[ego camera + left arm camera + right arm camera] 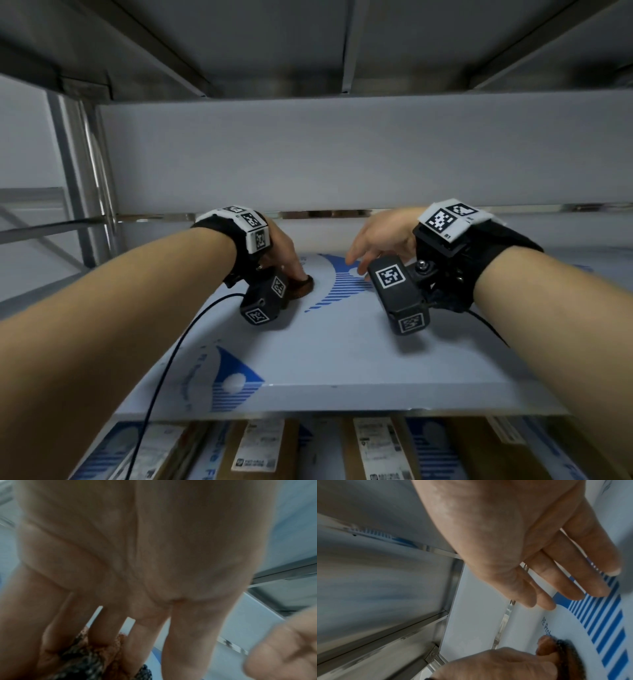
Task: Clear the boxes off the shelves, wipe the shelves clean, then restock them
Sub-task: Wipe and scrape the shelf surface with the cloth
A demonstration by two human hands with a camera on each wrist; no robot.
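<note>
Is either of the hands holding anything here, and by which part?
The left hand pinches the brown-and-black fuzzy cloth by its bunched top, between thumb and fingers; the right hand holds nothing.

Cardboard boxes (479, 448) bearing white shipping labels (262, 445) sit packed below. A white back panel (342, 154) spans the rear beside a polished steel upright (99, 164). Metal ribs (349, 44) cross overhead.

Small brown-and-black speckled fabric piece (304, 287), bunched on the white blue-printed board (342, 349) beneath the left hand (281, 249).
</note>
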